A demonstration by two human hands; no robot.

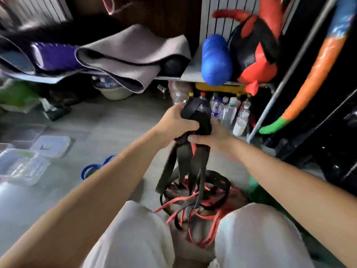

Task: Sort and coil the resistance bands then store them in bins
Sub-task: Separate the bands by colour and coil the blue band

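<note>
Both hands hold up a bundle of wide black resistance bands point(196, 117) in front of me. My left hand point(174, 124) grips the gathered top of the bundle from the left. My right hand point(210, 136) holds it from the right and below. Long black loops hang down from the hands toward a tangled pile of red and black bands point(195, 202) on the floor between my knees. A blue band point(92, 168) lies on the floor to the left. Clear plastic bins point(21, 165) and a lid point(52, 145) sit at the far left.
A low shelf ahead carries folded mats point(123, 55), a blue bag point(216, 60) and red-and-black gear point(255, 55). Several plastic bottles point(229, 113) stand under it. A metal rack leg point(270, 105) and an orange and green hoop point(309, 80) stand at the right.
</note>
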